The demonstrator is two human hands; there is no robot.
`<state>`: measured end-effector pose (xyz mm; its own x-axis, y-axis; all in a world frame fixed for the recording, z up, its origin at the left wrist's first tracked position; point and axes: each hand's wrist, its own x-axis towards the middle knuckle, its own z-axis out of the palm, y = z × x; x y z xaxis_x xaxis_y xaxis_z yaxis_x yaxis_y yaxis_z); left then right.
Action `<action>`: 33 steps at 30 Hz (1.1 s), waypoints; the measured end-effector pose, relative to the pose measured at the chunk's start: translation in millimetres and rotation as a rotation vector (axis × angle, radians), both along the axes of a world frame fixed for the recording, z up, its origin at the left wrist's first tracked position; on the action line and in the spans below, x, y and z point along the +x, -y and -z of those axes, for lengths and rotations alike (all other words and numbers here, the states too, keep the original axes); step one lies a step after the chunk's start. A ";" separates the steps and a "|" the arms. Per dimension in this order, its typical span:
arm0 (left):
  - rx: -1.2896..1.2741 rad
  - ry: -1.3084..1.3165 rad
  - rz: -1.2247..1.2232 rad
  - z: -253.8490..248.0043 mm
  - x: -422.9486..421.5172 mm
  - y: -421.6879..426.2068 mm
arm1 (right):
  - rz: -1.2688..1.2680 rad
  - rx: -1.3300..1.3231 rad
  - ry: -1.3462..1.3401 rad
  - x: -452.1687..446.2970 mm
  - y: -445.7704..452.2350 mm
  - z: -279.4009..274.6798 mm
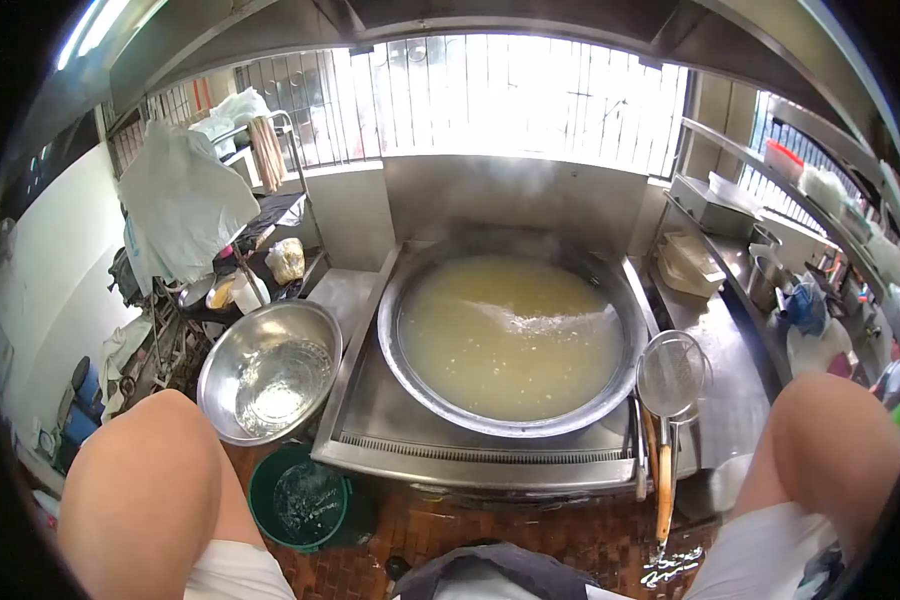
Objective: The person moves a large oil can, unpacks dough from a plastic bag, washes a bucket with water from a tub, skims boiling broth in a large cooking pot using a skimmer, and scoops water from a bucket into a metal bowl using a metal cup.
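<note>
Neither of my hands is in view; both forearms lead up out of the picture. My left elbow (160, 430) is raised at the lower left, near a wide steel basin (213, 385). On the lower right my right elbow (835, 420) is bent up beside the steel side counter. Between them sits a very large round pan (515, 430) of cloudy yellowish liquid, with small bubbles on its surface and steam above. A round mesh strainer (668, 372) with a wooden handle (664, 490) rests at the pan's right edge, its handle hanging over the stove front.
A green bucket (260, 505) holding liquid stands on the brick floor (410, 535) below the basin. Plastic bags (185, 205) hang on a cluttered rack at left. Right shelves hold a metal box (712, 208) and pots. The stove's front edge (470, 465) juts toward me.
</note>
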<state>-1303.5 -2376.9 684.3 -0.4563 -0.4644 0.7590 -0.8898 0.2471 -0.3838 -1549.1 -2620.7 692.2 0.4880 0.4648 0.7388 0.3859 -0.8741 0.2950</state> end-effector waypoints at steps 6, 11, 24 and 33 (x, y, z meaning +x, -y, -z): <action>-0.007 -0.032 0.020 -2.0 7.1 0.2 | -0.012 0.034 -0.021 -0.3 1.0 -1.8; 0.003 -0.056 0.029 -3.6 8.3 -1.7 | -0.017 0.067 -0.028 3.5 3.2 -1.9; -0.018 -0.004 0.025 9.3 10.6 -0.8 | -0.018 0.006 -0.022 1.7 2.3 2.4; -0.020 -0.023 0.025 5.6 12.8 2.6 | -0.027 0.028 -0.039 7.7 2.8 0.9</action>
<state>-1290.8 -2379.6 678.7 -0.4499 -0.4379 0.7783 -0.8920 0.2624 -0.3680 -1541.4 -2623.5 691.2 0.5047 0.4572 0.7322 0.4199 -0.8711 0.2545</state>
